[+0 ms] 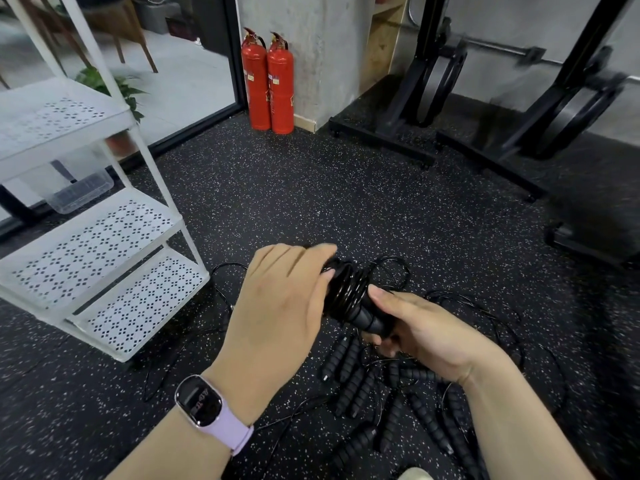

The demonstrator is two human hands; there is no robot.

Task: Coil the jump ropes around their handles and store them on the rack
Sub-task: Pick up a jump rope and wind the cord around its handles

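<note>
A black jump rope [349, 292] with ribbed handles is held between both hands above the floor, and its thin cord is coiled several times around the handles. My left hand [280, 299] grips the upper end, fingers curled over the coils. My right hand [422, 330] grips the lower, ribbed end of the handles. Loose cord trails from the bundle toward the floor. Beneath my hands, a pile of several more black ribbed handles [381, 393] and tangled cords lies on the speckled black floor. The white tiered rack [97, 237] with perforated shelves stands at the left.
Two red fire extinguishers [268, 81] stand against a concrete pillar at the back. Black weight-rack frames [485, 98] with plates fill the back right. A clear plastic box [79, 192] sits behind the rack near a glass door.
</note>
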